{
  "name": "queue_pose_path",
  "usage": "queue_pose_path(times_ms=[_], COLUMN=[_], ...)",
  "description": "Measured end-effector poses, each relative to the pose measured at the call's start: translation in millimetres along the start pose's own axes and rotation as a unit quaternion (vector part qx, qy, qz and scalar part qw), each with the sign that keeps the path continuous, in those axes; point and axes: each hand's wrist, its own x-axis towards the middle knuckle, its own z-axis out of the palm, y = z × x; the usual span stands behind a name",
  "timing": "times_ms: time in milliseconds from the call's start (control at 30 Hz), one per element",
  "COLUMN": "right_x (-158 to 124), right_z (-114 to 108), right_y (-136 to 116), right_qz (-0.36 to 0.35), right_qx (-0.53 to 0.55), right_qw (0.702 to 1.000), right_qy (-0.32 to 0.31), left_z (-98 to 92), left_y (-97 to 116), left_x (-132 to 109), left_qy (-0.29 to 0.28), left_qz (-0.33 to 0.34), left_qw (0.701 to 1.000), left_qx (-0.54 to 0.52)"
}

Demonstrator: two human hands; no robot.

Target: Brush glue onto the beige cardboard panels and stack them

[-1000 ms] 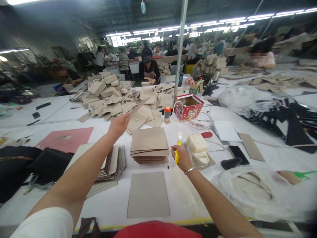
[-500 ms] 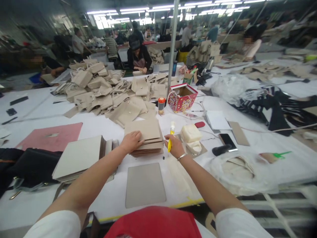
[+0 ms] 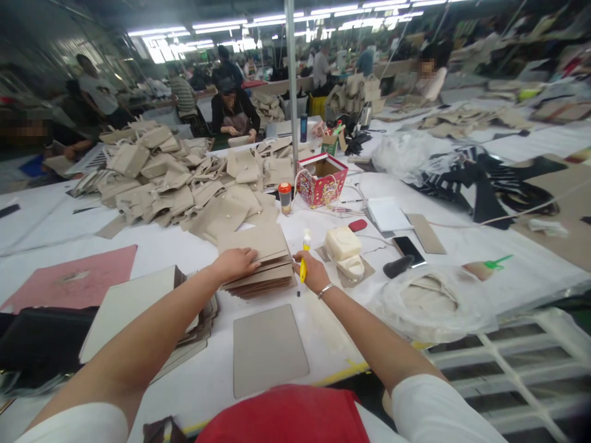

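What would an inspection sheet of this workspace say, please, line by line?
Surface: white table, crowded.
Job's things: tan stack; yellow tool; grey panel lying flat near the front edge.
Clutter: bag pile, red box, phone, plastic bag.
Grips: left hand flat on the stack, open; right hand closed round the tool.
Cables: thin cord across the table at the right.
Surroundings: other people at tables behind; pole rising from the table.
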Motion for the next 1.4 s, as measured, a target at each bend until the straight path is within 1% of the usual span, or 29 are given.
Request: queue_pose_path(times_ms=[100,200,267,367,433,500,567,633,667,733,800,867,933,967,1000,1067,1133,1167,1200,1233,1267,1300,1367,1400], right_x=[4,13,19,23,23,24,30,40,47,62,78,94,108,113,119,125,127,125,123,119,114,108,95,88], right_z=[2,7,10,12,11,8,4,1,0,-3,-6,-12,-21,-27,-33,-44,-52,-54,-55,-55,-53,-49,-40,-35], right_y=[0,3,5,6,3,-2,-7,-13,-16,-24,-33,-45,-57,-62,-67,-73,-73,-70,-66,-60,-54,-47,-34,-29], right_qz=[0.014,0.072,0.103,0.096,0.073,0.040,-0.024,-0.114,-0.156,-0.217,-0.247,-0.265,-0.274,-0.277,-0.278,-0.283,-0.286,-0.282,-0.276,-0.266,-0.255,-0.245,-0.239,-0.244], right_qx=[0.037,0.084,0.113,0.125,0.117,0.081,0.018,-0.044,-0.071,-0.126,-0.187,-0.235,-0.256,-0.259,-0.258,-0.248,-0.232,-0.224,-0.216,-0.209,-0.203,-0.199,-0.192,-0.187], right_qw=[0.999,0.994,0.988,0.987,0.990,0.996,0.999,0.992,0.985,0.968,0.949,0.932,0.925,0.924,0.925,0.926,0.930,0.933,0.936,0.940,0.943,0.945,0.946,0.946], right_qy=[-0.005,-0.012,-0.018,-0.032,-0.026,-0.003,0.027,0.034,0.024,-0.022,-0.065,-0.076,-0.057,-0.044,-0.032,-0.012,0.006,0.018,0.034,0.051,0.069,0.085,0.102,0.103], left_z=[-4.8,-4.2,-2.5,-2.2,-4.7,-8.6,-12.7,-16.9,-19.2,-25.1,-34.1,-46.8,-61.7,-68.7,-74.4,-78.8,-70.0,-60.3,-47.6,-32.5,-16.1,0.6,31.0,43.3], left_y=[-3,0,4,8,8,7,5,4,3,1,-6,-19,-38,-49,-60,-79,-89,-90,-87,-81,-73,-62,-40,-29], left_x=[1,2,2,1,0,0,0,0,0,1,1,0,-4,-8,-14,-29,-47,-57,-66,-76,-84,-91,-101,-103], left_qy=[-0.011,-0.014,-0.006,0.005,0.004,0.002,0.002,0.004,0.004,0.003,0.005,0.017,0.057,0.093,0.139,0.254,0.356,0.390,0.409,0.416,0.408,0.388,0.337,0.305], left_qz=[0.006,0.008,0.004,-0.003,0.004,0.018,0.031,0.037,0.039,0.043,0.040,0.022,-0.018,-0.040,-0.063,-0.109,-0.163,-0.194,-0.222,-0.239,-0.243,-0.223,-0.142,-0.110], left_qw=[1.000,1.000,1.000,1.000,0.999,0.999,0.999,0.998,0.998,0.998,0.998,0.999,0.998,0.993,0.983,0.950,0.904,0.881,0.864,0.856,0.858,0.874,0.915,0.933], left_qx=[-0.006,0.001,0.011,0.026,0.035,0.042,0.045,0.044,0.045,0.049,0.048,0.025,-0.032,-0.066,-0.099,-0.146,-0.173,-0.182,-0.189,-0.194,-0.195,-0.188,-0.169,-0.158])
